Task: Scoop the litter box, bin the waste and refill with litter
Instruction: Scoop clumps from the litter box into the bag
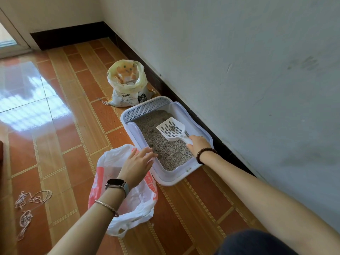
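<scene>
A home: glossy tiled floor [55, 137], painted wall [239, 61], litter box [165, 173].

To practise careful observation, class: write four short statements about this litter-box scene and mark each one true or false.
1. The litter bag stands open. True.
2. The right hand holds the scoop. True.
3. The scoop lies inside the litter bag. False: it is held over the litter box.
4. The left hand grips the litter bag. False: it is open, over the plastic bag, fingertips at the litter box's rim.
</scene>
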`<act>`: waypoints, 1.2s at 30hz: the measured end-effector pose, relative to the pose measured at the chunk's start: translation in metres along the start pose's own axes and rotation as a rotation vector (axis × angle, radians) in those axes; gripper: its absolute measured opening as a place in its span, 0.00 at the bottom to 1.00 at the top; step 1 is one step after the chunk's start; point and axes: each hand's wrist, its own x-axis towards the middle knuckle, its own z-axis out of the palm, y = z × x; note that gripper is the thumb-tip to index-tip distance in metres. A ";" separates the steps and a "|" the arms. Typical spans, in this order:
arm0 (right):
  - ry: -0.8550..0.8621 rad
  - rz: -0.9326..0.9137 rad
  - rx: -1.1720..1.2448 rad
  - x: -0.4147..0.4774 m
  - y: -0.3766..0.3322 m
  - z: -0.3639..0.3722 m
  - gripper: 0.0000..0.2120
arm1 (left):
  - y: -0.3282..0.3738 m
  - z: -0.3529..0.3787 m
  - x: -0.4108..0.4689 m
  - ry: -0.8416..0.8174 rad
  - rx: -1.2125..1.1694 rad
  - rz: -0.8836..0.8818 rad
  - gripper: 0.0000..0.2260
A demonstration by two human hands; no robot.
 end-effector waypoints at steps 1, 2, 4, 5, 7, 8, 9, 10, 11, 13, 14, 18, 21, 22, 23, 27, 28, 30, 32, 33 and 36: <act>0.003 -0.003 0.005 -0.002 -0.001 -0.001 0.13 | 0.001 -0.001 -0.001 -0.008 -0.007 -0.004 0.13; 0.007 -0.010 0.011 -0.003 -0.002 -0.001 0.13 | 0.001 -0.001 -0.003 -0.023 -0.021 -0.010 0.15; 0.027 -0.036 0.017 -0.006 -0.006 -0.002 0.13 | 0.002 -0.002 -0.009 -0.057 -0.043 -0.016 0.19; 0.035 -0.054 0.021 -0.008 -0.009 -0.003 0.13 | 0.003 -0.002 -0.013 -0.067 -0.043 -0.020 0.20; 0.044 -0.091 0.032 -0.011 -0.017 -0.005 0.13 | 0.004 -0.002 -0.021 -0.072 -0.060 -0.059 0.21; 0.048 -0.111 0.037 -0.012 -0.021 -0.006 0.13 | 0.004 -0.004 -0.025 -0.065 -0.081 -0.091 0.20; 0.050 -0.136 0.038 -0.014 -0.025 -0.007 0.13 | 0.004 -0.008 -0.030 -0.036 -0.096 -0.119 0.19; 0.052 -0.161 0.037 -0.016 -0.031 -0.007 0.13 | 0.002 -0.011 -0.036 0.009 -0.101 -0.149 0.17; 0.053 -0.187 0.033 -0.018 -0.036 -0.006 0.13 | 0.000 -0.016 -0.044 0.061 -0.091 -0.187 0.14; 0.045 -0.235 0.029 -0.021 -0.049 -0.002 0.14 | -0.012 -0.023 -0.063 0.135 -0.046 -0.308 0.11; 0.036 -0.258 0.034 -0.024 -0.056 0.001 0.14 | -0.020 -0.025 -0.074 0.158 -0.023 -0.381 0.11; -0.023 -0.339 0.031 -0.037 -0.079 0.020 0.12 | -0.043 -0.031 -0.119 0.140 -0.017 -0.628 0.13; -0.065 -0.380 0.012 -0.046 -0.089 0.038 0.12 | -0.044 -0.027 -0.145 0.086 -0.073 -0.677 0.15; -0.078 -0.392 0.003 -0.049 -0.091 0.043 0.12 | -0.044 -0.024 -0.151 0.068 -0.101 -0.687 0.15; -0.089 -0.404 -0.009 -0.052 -0.092 0.048 0.11 | -0.044 -0.020 -0.157 0.049 -0.133 -0.695 0.16; -0.107 -0.445 -0.067 -0.061 -0.092 0.066 0.12 | -0.042 -0.007 -0.167 0.005 -0.221 -0.714 0.16; -0.115 -0.451 -0.086 -0.063 -0.092 0.068 0.12 | -0.041 -0.005 -0.168 -0.002 -0.224 -0.719 0.16; -0.116 -0.450 -0.151 -0.067 -0.094 0.070 0.13 | -0.039 -0.001 -0.167 -0.020 -0.213 -0.733 0.17; -0.117 -0.442 -0.211 -0.070 -0.095 0.071 0.14 | -0.040 0.002 -0.167 -0.038 -0.200 -0.753 0.18; -0.117 -0.439 -0.241 -0.070 -0.096 0.073 0.14 | -0.041 0.003 -0.167 -0.048 -0.197 -0.762 0.18; -0.091 -0.419 -0.307 -0.073 -0.098 0.075 0.14 | -0.042 0.007 -0.166 -0.085 -0.221 -0.770 0.17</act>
